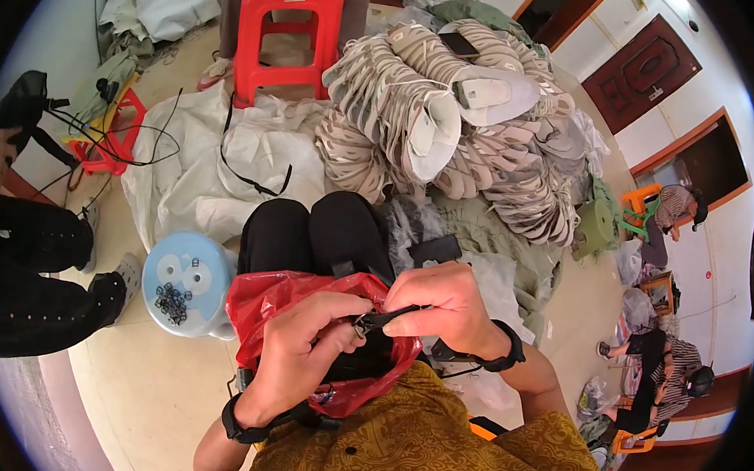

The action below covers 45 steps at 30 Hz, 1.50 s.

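My left hand (301, 343) is closed in a pinch on a small metal buckle (360, 327). From the other side, my right hand (446, 307) pinches a short black strap (402, 316) that meets the buckle between my fingers. Whether the strap runs through the buckle is too small to tell. Both hands are above an opened red plastic bag (269, 307) on my lap, with dark contents partly hidden by my hands. Several small dark buckles (170, 303) lie in a loose pile on a light blue stool (177, 253) to my left.
Ahead rise bundled beige shoe uppers (394, 98), with a dark phone (459, 44) on top. A red stool (291, 23) stands beyond a white sack (191, 164). Someone in black trousers (29, 275) is close at left. Two seated people (676, 211) are far right.
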{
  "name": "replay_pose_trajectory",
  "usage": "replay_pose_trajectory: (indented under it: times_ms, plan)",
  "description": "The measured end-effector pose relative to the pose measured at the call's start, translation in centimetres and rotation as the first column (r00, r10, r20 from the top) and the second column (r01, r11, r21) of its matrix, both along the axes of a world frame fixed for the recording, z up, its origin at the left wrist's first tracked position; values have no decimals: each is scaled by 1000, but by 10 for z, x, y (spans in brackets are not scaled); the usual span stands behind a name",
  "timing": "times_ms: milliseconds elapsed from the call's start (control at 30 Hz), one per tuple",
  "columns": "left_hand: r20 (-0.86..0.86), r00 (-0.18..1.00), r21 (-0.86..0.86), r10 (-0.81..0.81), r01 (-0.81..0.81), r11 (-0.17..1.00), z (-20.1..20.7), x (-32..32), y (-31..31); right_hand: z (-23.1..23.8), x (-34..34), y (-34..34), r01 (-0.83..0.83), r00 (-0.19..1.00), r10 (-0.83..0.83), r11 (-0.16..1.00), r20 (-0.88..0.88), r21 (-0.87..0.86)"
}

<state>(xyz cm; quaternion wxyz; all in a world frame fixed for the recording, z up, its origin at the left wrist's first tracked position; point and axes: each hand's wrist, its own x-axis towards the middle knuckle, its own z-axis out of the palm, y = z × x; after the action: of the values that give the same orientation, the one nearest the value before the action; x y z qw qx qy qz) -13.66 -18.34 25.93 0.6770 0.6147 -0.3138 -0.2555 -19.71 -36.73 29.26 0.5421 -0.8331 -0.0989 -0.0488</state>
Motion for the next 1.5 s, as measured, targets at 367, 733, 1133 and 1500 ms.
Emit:
replay_pose_trajectory:
  times_ms: [367,733,1133,1500]
  plan:
    - [-175,982,-20,-70,67,998,-2,3,1,-1,0,1,7,997,-4,999,-73,34]
    - [-115,993,38,12,-8,999,-6,-4,2,0,-2,5,-4,1000,4,995,-3,-104]
    - [-117,993,57,20,-13,998,-5,-4,4,-2,-1,6,-21,999,26,991,38,-135]
    - [4,997,46,80,-80,996,-6,-6,3,0,-2,10,21,999,-24,998,-34,-63]
